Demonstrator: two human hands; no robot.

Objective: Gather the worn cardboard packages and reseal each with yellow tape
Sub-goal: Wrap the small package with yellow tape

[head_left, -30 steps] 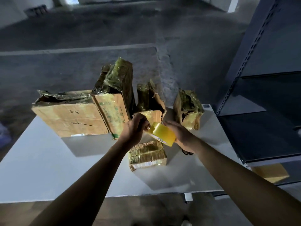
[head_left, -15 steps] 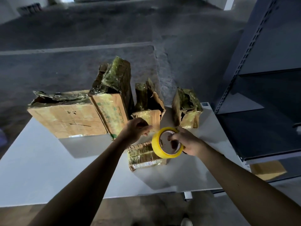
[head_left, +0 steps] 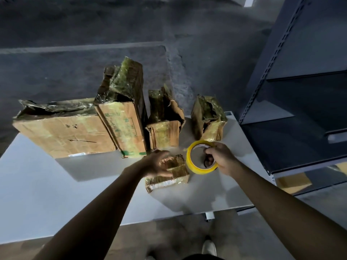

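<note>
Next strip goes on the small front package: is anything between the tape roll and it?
Nothing visible. The right hand holds the tape roll just beside the small package, at its right edge; only the left hand lies over the package's left part, blurred, so contact is unclear.

We've got a white table (head_left: 47, 184) on a grey concrete floor (head_left: 93, 72). Right of the table: a dark metal shelving rack (head_left: 293, 128), with a brown box (head_left: 293, 182) low in it. Beyond the table: a pale floor line (head_left: 75, 48). Under its near edge: a table foot (head_left: 209, 215) and a light shoe (head_left: 208, 247).
</note>
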